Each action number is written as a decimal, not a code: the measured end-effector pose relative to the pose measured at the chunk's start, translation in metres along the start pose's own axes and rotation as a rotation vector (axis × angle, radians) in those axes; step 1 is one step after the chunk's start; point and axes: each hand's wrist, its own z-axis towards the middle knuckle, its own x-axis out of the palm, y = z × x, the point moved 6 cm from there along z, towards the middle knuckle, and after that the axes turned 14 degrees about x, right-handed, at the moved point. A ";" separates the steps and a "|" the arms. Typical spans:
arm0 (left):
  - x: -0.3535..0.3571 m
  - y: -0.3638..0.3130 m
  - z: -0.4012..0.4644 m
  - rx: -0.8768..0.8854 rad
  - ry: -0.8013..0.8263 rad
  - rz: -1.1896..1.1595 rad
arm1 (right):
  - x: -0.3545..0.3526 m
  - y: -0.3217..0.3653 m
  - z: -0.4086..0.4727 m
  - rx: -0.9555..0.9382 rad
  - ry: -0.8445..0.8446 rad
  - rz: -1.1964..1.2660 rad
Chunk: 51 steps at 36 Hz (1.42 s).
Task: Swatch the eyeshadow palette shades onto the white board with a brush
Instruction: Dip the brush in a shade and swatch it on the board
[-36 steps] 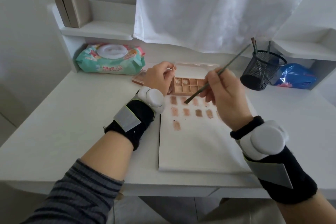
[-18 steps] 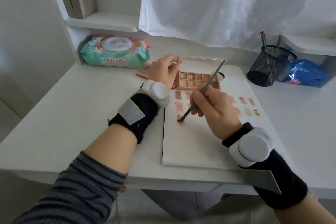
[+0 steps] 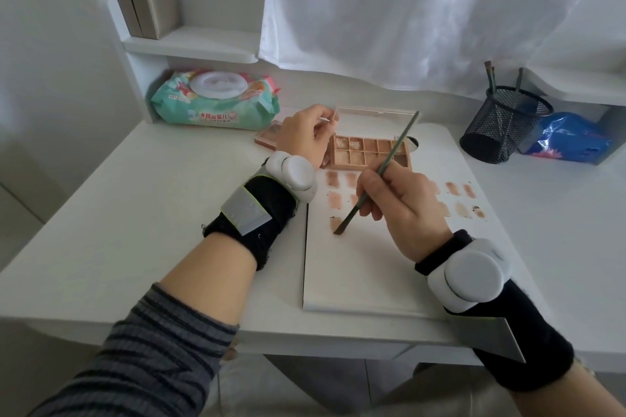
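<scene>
The white board (image 3: pixel 366 267) is lying flat on the desk (image 3: pixel 135 213). The eyeshadow palette (image 3: pixel 369 154) is sitting open at its far edge, my left hand (image 3: pixel 305 139) gripping its left end. My right hand (image 3: pixel 403 206) is pinching the brush (image 3: pixel 379 176), tip touching a swatch (image 3: pixel 335 223).

My sleeve (image 3: pixel 149 345) is grey with dark stripes; my wrist bands (image 3: pixel 257 217) are black. The white board (image 3: pixel 366 267) carries tan and pink swatches (image 3: pixel 335 200); the palette (image 3: pixel 369 154) is peach.

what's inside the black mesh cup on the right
Three thin brush handles stick up out of the mesh cup. Their lower ends and anything else inside cannot be made out.
</scene>
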 end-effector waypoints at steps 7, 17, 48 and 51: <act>-0.001 -0.001 0.000 0.011 -0.006 0.013 | -0.002 -0.001 0.001 0.019 -0.016 -0.027; -0.001 -0.002 -0.001 0.004 -0.007 0.026 | -0.004 -0.003 0.003 0.040 -0.060 -0.027; -0.001 -0.004 -0.002 -0.077 -0.024 -0.020 | -0.058 -0.022 0.035 0.086 -0.412 -0.042; 0.001 -0.003 -0.002 -0.082 -0.006 -0.018 | -0.054 -0.022 0.036 0.084 -0.382 -0.048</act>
